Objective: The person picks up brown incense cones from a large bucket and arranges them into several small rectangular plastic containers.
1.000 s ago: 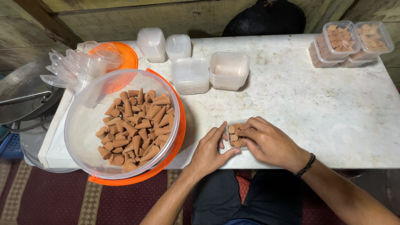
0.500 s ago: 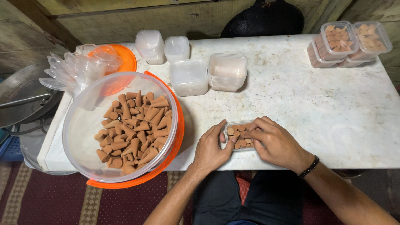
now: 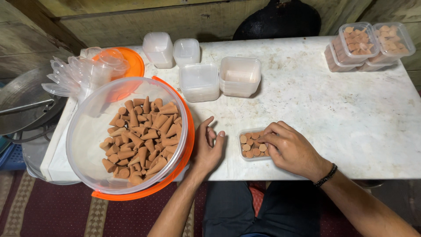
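The right hand [image 3: 291, 147] sat w/ its fingertips [image 3: 263, 139] bent down onto the brown cones packed upright in a small clear tray [image 3: 245, 154] near the front edge of the white counter [image 3: 351, 109]; fingers were curled close together, pressing or pinching at a cone, but couldn't tell if one was actually gripped. The left hand [image 3: 208, 147] lay just left of the tray, apart from it, fingers loosely spread and holding nothing, palm side resting on the counter beside the big clear bowl [image 3: 87, 131]. That bowl sat in an orange basin [image 3: 186, 149] at the counter's front-left corner, overhanging the edge, and held a loose heap of cones [image 3: 140, 140] approx. across its middle and right side. Behind the bowl: a bunch of clear plastic lids [image 3: 74, 74] and an orange lid [image 3: 133, 61]. Further back, center: stacks of empty clear containers [image 3: 219, 79], two small ones toward the wall, two wider ones nearer the hands. At the far right corner, well apart from both hands, stood filled tubs of cones [image 3: 368, 46], stacked & lidded. A black band [image 3: 326, 174] circled the right wrist.
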